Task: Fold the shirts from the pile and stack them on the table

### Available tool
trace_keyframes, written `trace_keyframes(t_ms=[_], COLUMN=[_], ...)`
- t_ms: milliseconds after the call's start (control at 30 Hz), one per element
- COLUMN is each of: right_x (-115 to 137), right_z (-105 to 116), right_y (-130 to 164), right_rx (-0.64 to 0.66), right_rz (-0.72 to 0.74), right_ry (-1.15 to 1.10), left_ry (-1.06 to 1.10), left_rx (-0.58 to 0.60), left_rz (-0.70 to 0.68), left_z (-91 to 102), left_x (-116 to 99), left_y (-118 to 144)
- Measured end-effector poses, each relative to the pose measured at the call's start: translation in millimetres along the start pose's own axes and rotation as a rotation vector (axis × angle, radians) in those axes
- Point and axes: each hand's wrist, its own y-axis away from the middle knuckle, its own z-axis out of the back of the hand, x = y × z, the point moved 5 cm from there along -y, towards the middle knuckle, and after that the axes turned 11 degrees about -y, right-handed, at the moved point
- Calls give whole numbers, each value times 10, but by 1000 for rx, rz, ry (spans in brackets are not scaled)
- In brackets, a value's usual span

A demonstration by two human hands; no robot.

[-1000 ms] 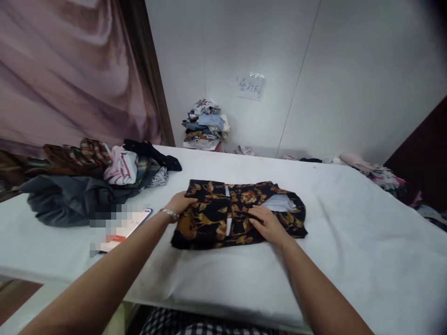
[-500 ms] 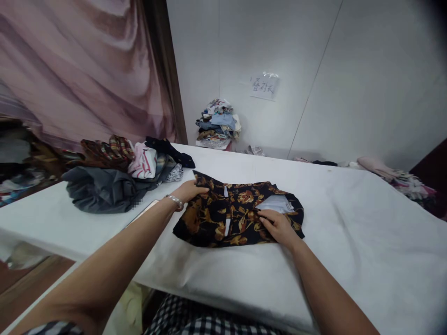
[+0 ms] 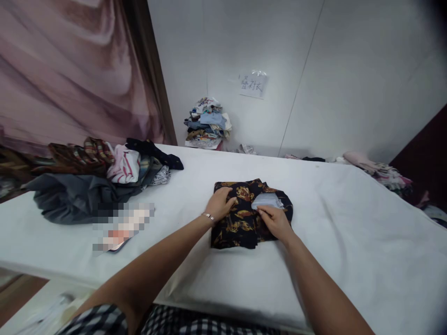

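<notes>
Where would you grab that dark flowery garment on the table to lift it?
I'd likely grip the dark floral garment by its left edge, coming from the left, thumb above and fingers beneath. That edge looks fairly straight and lies flat on the white table. The right side is more rounded, with the right hand at its pale opening.

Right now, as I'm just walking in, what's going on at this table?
A person's bare left hand rests on a black cloth garment with a brown-and-gold floral print, lying folded on a white-covered table. The bare right hand has its fingertips at the edge of a pale grey patch within the garment; whether they pinch cloth is unclear. Off to the left lies a crumpled dark grey cloth.
</notes>
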Motion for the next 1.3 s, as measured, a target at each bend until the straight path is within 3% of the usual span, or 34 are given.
trace_keyframes(t_ms=[100, 267, 367, 600, 733, 833, 900, 967, 1033, 1133, 1300], right_x=[105, 64, -56, -97, 81, 106, 167, 293, 411, 457, 235], right_z=[-90, -258, -335, -310, -33, 95, 30, -112, -286, -537, -740], right_y=[17, 83, 113, 80, 253, 682, 1026, 1252, 1309, 1164, 838], right_rx=[24, 60, 85, 106, -23, -118, -153, -195, -248, -359, -603], right_rz=[-52, -260, -311, -296, -306, -674, -965, -1132, -1183, -1139, -1096], right_ry=[22, 80, 49, -8, -56, -326, -595, -842, -1027, -1199, -1262], left_ry=[-178, -441, -510, -446, -399, -435, -423, -382, -332, -255, -127], left_rx=[-58, 64, 81, 162, 145, 97, 128, 184, 248, 339, 436], left_rz=[-120, 13, 15, 30, 38, -50, -105, -145, -174, -171, -58], left_z=[-49, -427, -546, -439, -159, -21, -58, -175, -333, -557, -672], left_x=[126, 194, 150, 174, 201, 200, 204, 203, 194, 184, 246], left_y=[175, 266, 267, 206, -76, -415, -654, -878, -1078, -1330, -1568])
